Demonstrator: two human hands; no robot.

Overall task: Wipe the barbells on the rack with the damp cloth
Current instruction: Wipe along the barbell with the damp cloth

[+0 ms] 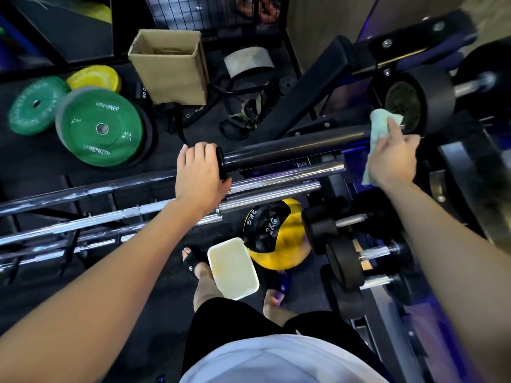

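While the person stands over the rack, near things come first:
Floor by the feet: a white rectangular tub (pixel 233 268) sits on the dark mat just ahead of a sandalled foot (pixel 193 261), with a yellow and black medicine ball (pixel 272 233) marked 2KG touching its far corner.
Right of the ball: black dumbbells (pixel 345 261) lie stacked on a low rack.
Chrome barbells (pixel 138 214): several lie side by side across the left and middle, their sleeves ending near the centre.
Left hand (pixel 199 175): fingers curled over the collar end of the black barbell (pixel 290 147), holding it.
Black barbell: it lies above the chrome ones, running up to the right toward a large black roller (pixel 420 102).
Right hand (pixel 394 161): it grips the pale green cloth (pixel 380 128), pressed onto the far right end of the black bar, just beside the roller.
Farther floor: green bumper plates (pixel 101 128) and a yellow plate (pixel 94 78) lie at left, an open cardboard box (pixel 168 67) stands behind them, and black straps (pixel 246 111) lie tangled to its right.
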